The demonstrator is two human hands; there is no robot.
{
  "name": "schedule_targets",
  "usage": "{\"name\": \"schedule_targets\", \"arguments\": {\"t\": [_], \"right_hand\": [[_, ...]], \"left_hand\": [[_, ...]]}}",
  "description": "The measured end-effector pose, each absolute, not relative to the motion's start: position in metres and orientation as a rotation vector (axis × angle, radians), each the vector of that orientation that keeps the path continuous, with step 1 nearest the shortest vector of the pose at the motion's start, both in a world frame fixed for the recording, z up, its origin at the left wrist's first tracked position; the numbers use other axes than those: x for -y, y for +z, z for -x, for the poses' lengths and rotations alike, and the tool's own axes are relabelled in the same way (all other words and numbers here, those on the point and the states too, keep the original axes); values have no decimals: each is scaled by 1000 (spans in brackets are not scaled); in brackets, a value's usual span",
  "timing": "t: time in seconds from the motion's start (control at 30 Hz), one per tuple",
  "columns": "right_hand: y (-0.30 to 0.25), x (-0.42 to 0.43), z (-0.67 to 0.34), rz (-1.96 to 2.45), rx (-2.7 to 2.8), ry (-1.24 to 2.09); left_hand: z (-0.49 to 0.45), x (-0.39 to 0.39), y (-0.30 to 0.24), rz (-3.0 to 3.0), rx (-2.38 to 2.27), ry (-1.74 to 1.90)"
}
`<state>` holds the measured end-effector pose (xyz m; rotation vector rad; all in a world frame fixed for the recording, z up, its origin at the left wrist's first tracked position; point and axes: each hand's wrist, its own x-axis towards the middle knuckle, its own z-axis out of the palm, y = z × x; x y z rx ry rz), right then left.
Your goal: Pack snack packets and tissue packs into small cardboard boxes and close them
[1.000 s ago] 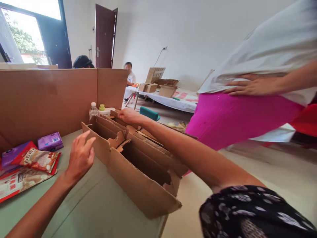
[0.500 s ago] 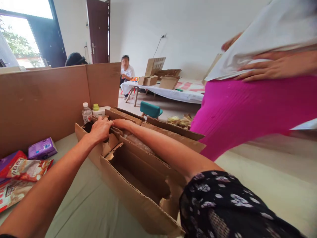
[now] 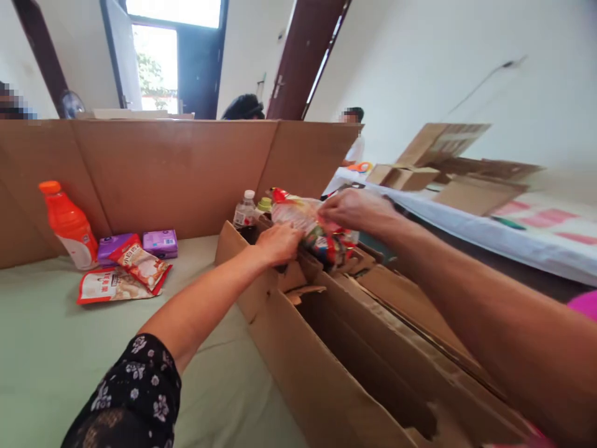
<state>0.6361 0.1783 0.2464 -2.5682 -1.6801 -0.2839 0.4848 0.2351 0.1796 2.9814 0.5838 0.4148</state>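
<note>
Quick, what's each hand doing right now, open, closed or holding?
Left hand: at the colorful bag; its grip can't be told.
Right hand: closed, holding the colorful bag.

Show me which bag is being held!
The shiny, colourful bag at the cardboard box; the other two bags lie together on the green cloth.

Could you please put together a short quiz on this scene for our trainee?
1. Multiple choice: what colour is the cap on the far-left bottle? A) white B) orange C) blue
2. True or false: in the picture, the shiny packet is nearer to the clear bottle than to the far-left bottle.
3. Fill in: the sleeve above the left hand is black with pale ____.

Key: 1. B; 2. True; 3. flowers
</note>
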Motion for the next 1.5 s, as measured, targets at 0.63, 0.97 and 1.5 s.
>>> {"name": "schedule_targets", "arguments": {"t": [0.63, 0.97, 1.5], "right_hand": [[235, -340, -360, 1743, 2254, -186], [265, -243, -444, 1683, 2107, -30], [210, 29, -644, 2266, 1605, 231]], "left_hand": [[-176, -188, 80, -2724, -936, 959], [-186, -181, 78, -2723, -755, 1090], [-421, -126, 196, -2902, 3, 739]]}}
